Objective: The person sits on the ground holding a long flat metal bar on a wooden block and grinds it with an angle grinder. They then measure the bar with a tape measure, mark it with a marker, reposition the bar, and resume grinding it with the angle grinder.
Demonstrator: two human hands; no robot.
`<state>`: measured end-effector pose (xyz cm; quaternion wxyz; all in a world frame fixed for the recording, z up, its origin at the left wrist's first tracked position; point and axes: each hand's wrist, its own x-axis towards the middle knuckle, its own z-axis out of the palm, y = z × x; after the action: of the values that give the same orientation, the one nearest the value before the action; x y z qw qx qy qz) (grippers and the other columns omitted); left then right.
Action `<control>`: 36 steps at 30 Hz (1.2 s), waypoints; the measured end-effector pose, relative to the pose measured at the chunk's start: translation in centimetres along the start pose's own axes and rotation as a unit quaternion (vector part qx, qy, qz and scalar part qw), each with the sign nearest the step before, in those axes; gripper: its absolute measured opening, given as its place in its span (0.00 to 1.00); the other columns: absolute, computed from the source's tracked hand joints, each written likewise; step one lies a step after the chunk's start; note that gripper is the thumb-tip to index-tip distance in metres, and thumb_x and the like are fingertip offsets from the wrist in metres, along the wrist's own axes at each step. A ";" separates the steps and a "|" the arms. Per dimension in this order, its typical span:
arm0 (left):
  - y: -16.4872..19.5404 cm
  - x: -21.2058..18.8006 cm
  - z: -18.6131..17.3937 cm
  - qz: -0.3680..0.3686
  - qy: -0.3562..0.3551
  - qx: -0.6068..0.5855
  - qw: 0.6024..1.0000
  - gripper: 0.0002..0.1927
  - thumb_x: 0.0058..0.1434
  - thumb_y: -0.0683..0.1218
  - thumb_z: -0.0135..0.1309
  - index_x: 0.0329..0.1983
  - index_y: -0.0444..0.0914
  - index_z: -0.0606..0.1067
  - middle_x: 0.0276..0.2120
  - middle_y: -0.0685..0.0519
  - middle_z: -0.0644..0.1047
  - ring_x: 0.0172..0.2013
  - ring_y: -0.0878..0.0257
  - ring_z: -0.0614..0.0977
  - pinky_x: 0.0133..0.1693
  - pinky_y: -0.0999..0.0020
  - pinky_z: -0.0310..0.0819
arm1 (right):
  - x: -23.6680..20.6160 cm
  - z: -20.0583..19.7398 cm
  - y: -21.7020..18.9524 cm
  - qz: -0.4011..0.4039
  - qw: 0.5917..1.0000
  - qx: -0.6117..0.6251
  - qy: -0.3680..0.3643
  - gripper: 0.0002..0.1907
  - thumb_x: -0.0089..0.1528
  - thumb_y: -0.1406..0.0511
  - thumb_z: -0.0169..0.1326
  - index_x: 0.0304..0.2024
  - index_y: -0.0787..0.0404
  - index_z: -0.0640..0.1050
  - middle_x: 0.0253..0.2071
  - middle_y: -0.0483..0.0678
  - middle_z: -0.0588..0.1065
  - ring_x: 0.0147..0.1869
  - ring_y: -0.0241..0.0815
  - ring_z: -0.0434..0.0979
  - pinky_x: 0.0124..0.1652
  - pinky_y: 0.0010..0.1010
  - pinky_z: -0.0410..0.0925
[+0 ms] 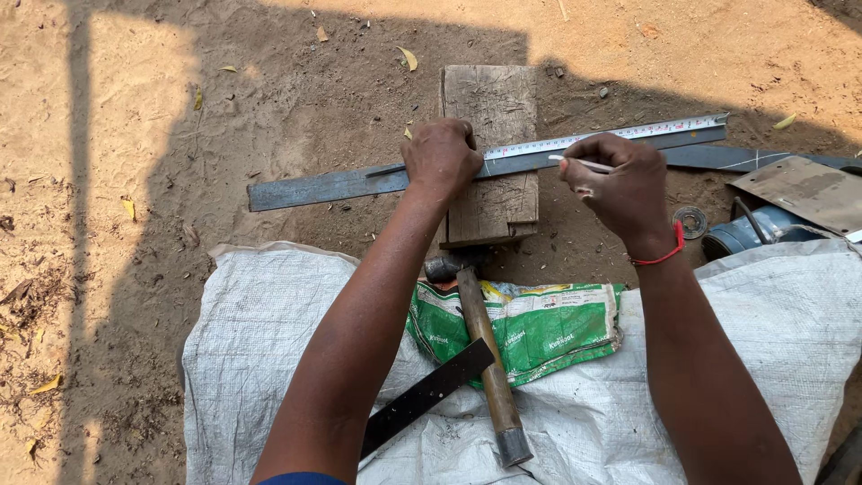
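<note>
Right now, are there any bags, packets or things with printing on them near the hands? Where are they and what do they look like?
Printed sack: green with yellow and white patches, crumpled flat, lying between the forearms under the hammer.
Plain sack: large white woven bag spread on the sandy ground, under the green one.
Tape measure strip: thin, pale, with small markings, lying along the metal bar between the left hand and right hand.
</note>
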<state>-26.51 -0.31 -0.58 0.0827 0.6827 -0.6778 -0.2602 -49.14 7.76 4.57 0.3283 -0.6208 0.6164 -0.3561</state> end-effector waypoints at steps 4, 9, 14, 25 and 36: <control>-0.4 -0.1 0.4 -0.002 0.008 -0.011 1.000 0.07 0.52 0.49 0.64 0.35 0.49 0.85 0.38 0.54 0.82 0.45 0.55 0.81 0.49 0.54 0.74 | 0.3 -4.9 1.4 -0.032 0.949 0.268 0.162 0.06 0.70 0.73 0.58 0.49 0.68 0.81 0.40 0.52 0.81 0.41 0.40 0.86 0.36 0.29 0.78; -0.9 -0.5 0.8 0.072 0.076 -0.027 0.994 0.06 0.50 0.49 0.67 0.30 0.45 0.85 0.34 0.52 0.83 0.37 0.56 0.84 0.46 0.56 0.76 | 0.1 -11.4 3.7 -0.008 0.825 0.457 0.332 0.12 0.66 0.76 0.49 0.49 0.65 0.79 0.37 0.57 0.80 0.31 0.43 0.80 0.31 0.36 0.77; -1.0 -0.5 0.4 0.059 0.028 -0.072 0.995 0.08 0.49 0.49 0.68 0.30 0.43 0.86 0.28 0.49 0.83 0.29 0.57 0.85 0.40 0.60 0.79 | -1.3 -15.3 6.4 0.001 0.743 0.503 0.441 0.13 0.63 0.75 0.49 0.48 0.65 0.79 0.37 0.55 0.78 0.30 0.42 0.75 0.28 0.36 0.73; -6.2 -0.3 -7.5 0.053 -0.081 -0.162 0.982 0.09 0.50 0.47 0.71 0.32 0.40 0.85 0.28 0.53 0.84 0.27 0.66 0.84 0.32 0.68 0.79 | -0.4 -10.3 3.7 -0.044 0.900 0.317 0.295 0.11 0.69 0.77 0.51 0.50 0.69 0.82 0.37 0.53 0.80 0.32 0.40 0.79 0.34 0.31 0.76; -24.7 -6.7 -21.1 -0.126 -0.095 -0.048 0.986 0.14 0.49 0.49 0.73 0.37 0.39 0.86 0.30 0.47 0.83 0.26 0.61 0.79 0.30 0.64 0.71 | 4.0 0.6 2.0 -0.174 0.976 -0.121 -0.051 0.05 0.66 0.68 0.64 0.45 0.59 0.86 0.40 0.47 0.81 0.40 0.35 0.79 0.38 0.28 0.73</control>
<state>5.51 2.82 7.49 0.0175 0.7299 -0.5780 -0.3644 -49.78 3.67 2.72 0.2149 -0.7713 0.5195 -0.2984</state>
